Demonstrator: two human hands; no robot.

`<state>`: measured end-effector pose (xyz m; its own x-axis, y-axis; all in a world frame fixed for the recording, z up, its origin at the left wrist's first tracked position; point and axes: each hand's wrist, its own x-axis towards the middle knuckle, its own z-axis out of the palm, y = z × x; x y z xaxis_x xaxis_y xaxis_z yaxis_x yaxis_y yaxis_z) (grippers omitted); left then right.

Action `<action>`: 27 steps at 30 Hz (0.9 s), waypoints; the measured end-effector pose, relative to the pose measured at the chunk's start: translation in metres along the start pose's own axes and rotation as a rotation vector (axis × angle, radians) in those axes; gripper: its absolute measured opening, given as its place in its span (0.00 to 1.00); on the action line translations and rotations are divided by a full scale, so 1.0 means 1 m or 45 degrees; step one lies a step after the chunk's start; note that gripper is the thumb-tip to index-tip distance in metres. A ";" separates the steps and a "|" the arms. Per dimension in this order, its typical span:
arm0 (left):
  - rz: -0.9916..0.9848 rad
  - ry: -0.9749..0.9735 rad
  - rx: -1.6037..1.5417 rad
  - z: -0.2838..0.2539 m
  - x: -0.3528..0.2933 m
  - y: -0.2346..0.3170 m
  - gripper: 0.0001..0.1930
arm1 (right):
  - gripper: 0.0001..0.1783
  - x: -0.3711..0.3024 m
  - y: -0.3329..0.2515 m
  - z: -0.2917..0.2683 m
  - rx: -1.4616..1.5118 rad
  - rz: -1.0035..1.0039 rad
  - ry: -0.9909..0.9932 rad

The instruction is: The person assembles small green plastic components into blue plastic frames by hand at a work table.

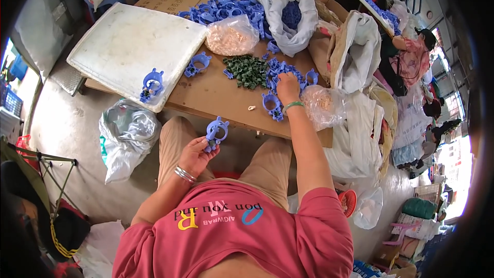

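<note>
Above my lap, my left hand (193, 155) is closed round the lower end of a blue plastic ring piece (218, 129) with two small ears. Over on the cardboard-topped table, my right hand (287, 85) reaches into a heap of small blue plastic parts (276, 68). Its fingers are bent down together, and whatever they pinch is hidden. Left of that heap lies a pile of small dark green parts (246, 71). Another blue ring piece (270, 102) lies just nearer me than my right hand. A clear bag of pale orange pieces (323, 105) sits beside my right wrist.
A white foam board (136, 46) bears one blue ring piece (153, 81). Farther back are a large pile of blue ring pieces (226, 9), a second bag of pale orange pieces (232, 36) and an open white sack (290, 18). A plastic bag (128, 134) hangs at the table's left.
</note>
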<state>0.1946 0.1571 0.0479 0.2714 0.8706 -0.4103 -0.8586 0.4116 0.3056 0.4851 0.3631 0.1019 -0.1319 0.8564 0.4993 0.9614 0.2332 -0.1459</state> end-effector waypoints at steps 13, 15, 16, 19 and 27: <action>0.015 0.039 -0.043 -0.005 -0.002 0.005 0.07 | 0.07 0.018 -0.003 0.014 -0.167 0.158 -0.036; 0.016 0.062 -0.039 -0.004 -0.003 0.006 0.07 | 0.06 0.021 0.004 0.014 0.082 0.168 0.386; 0.007 0.058 -0.035 -0.004 -0.003 0.006 0.07 | 0.06 0.023 0.008 0.013 0.075 0.176 0.389; -0.005 0.084 -0.039 -0.004 -0.001 0.005 0.07 | 0.06 0.026 0.010 0.010 0.989 0.507 0.479; 0.024 0.086 -0.120 -0.005 0.005 0.007 0.08 | 0.04 -0.028 -0.100 -0.001 0.778 -0.297 0.172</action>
<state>0.1883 0.1631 0.0438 0.2276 0.8565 -0.4632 -0.9012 0.3655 0.2330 0.3925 0.3150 0.1029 -0.2503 0.6961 0.6729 0.5967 0.6583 -0.4590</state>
